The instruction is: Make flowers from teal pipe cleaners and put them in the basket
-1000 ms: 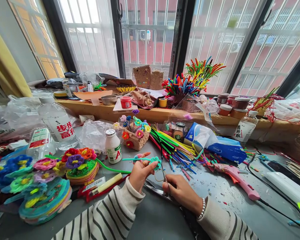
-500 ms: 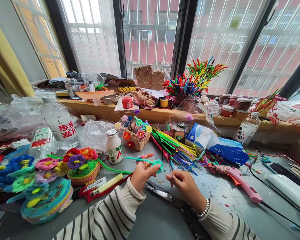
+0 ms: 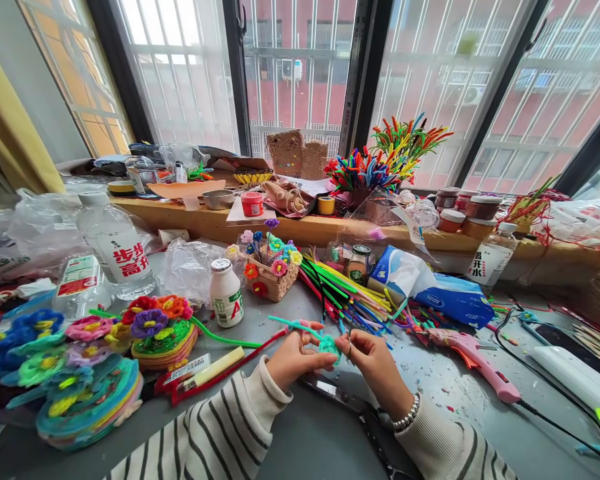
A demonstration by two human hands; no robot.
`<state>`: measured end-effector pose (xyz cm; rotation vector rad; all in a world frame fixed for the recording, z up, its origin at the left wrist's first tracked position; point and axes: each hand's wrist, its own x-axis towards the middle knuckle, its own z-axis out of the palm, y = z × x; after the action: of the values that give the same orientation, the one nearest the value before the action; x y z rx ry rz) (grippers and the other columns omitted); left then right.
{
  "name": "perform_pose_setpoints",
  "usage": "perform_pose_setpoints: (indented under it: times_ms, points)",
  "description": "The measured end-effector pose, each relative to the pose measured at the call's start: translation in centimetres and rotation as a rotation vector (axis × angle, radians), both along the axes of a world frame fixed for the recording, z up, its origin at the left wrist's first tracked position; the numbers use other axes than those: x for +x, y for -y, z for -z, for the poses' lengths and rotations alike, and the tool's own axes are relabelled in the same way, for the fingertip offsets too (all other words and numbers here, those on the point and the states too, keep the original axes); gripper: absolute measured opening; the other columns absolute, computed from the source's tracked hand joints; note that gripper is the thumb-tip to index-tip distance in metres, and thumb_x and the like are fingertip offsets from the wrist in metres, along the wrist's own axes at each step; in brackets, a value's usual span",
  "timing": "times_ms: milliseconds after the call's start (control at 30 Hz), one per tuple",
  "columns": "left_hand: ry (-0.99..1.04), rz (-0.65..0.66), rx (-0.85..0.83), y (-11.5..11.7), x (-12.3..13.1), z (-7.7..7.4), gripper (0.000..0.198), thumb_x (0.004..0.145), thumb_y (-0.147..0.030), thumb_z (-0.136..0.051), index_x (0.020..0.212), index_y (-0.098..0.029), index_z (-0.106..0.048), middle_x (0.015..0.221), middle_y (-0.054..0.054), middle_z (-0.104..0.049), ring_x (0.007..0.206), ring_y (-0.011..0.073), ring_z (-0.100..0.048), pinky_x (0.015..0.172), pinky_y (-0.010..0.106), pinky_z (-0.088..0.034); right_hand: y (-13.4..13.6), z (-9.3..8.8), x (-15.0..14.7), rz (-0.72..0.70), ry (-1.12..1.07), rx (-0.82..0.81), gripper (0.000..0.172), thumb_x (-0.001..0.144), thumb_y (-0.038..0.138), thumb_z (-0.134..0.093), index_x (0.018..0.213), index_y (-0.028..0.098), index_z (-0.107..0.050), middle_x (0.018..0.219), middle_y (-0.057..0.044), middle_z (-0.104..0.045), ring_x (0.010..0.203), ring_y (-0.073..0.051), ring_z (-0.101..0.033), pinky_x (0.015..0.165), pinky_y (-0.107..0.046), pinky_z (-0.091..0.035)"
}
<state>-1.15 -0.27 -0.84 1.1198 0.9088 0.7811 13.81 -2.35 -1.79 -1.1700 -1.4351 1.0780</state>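
My left hand (image 3: 300,357) pinches a turquoise pipe-cleaner flower (image 3: 329,347), whose stem (image 3: 287,325) sticks out to the upper left over the fingers. Close against the flower's right side, my right hand (image 3: 375,363) has its thumb and fingertips pressed together. Something thin and dark shows at those fingertips, too small to name. Below both hands, a pair of scissors (image 3: 337,395) lies on the grey table, partly covered by the right hand and wrist.
Finished pipe-cleaner flowers (image 3: 153,323) are piled at left, near a white bottle (image 3: 226,293). A small basket of flowers (image 3: 275,280) and loose pipe cleaners (image 3: 345,293) lie beyond my hands. A pink glue gun (image 3: 473,357) with its cord rests at right.
My right hand has moved left and up to the flower, closing the gap between the hands. The left hand has shifted slightly right with the flower.
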Motion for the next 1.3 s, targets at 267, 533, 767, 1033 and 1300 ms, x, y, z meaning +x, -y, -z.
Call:
perform_pose_setpoints:
  times_ms: [267, 533, 767, 1033, 1300]
  points:
    - [0.002, -0.053, -0.166, 0.2, 0.3, -0.5, 0.031, 0.050, -0.029, -0.066, 0.070, -0.011, -0.051, 0.063, 0.003, -0.060, 0.054, 0.0117, -0.058, 0.053, 0.022, -0.042, 0.2, -0.3, 0.3, 0.307, -0.023, 0.066, 0.027, 0.068, 0.040, -0.049, 0.057, 0.015, -0.047, 0.051, 0.005, -0.034, 0.047, -0.007, -0.029, 0.044, -0.019, -0.025]
    - [0.157, -0.373, -0.071, -0.1, 0.2, -0.3, 0.031, 0.042, -0.022, -0.071, 0.066, -0.012, -0.053, 0.054, -0.002, -0.056, 0.052, 0.0107, -0.055, 0.051, 0.023, -0.045, 0.6, -0.4, -0.6, 0.014, 0.127, 0.028, 0.031, 0.071, 0.043, -0.043, 0.069, 0.014, -0.053, 0.049, 0.005, -0.038, 0.045, -0.007, -0.033, 0.043, -0.019, -0.027]
    - [0.239, -0.504, -0.080, -0.2, -0.3, -1.5, 0.024, 0.045, -0.018, -0.070, 0.063, -0.012, -0.055, 0.051, -0.003, -0.058, 0.049, 0.0093, -0.054, 0.049, 0.020, -0.045, 0.7, -0.4, -0.3, -0.139, 0.415, 0.117, 0.041, 0.075, 0.049, -0.031, 0.068, 0.015, -0.052, 0.053, 0.002, -0.044, 0.050, -0.009, -0.040, 0.047, -0.020, -0.029]
    - [0.214, -0.541, -0.059, -0.3, -0.3, -1.4, 0.026, 0.043, -0.019, -0.070, 0.063, -0.011, -0.056, 0.054, -0.001, -0.058, 0.052, 0.0101, -0.055, 0.046, 0.019, -0.045, 1.1, -0.3, -0.5, -0.190, 0.668, 0.253, 0.043, 0.073, 0.050, -0.032, 0.049, 0.015, -0.041, 0.049, 0.003, -0.040, 0.047, -0.008, -0.036, 0.045, -0.020, -0.023]
    - [0.187, -0.547, -0.060, -0.4, -0.3, -1.0, 0.029, 0.042, -0.018, -0.071, 0.065, -0.011, -0.055, 0.055, -0.001, -0.058, 0.050, 0.0091, -0.054, 0.043, 0.018, -0.044, 1.2, -0.2, -0.7, -0.243, 0.642, 0.242, 0.040, 0.072, 0.048, -0.038, 0.049, 0.015, -0.041, 0.049, 0.004, -0.039, 0.047, -0.007, -0.034, 0.044, -0.020, -0.022]
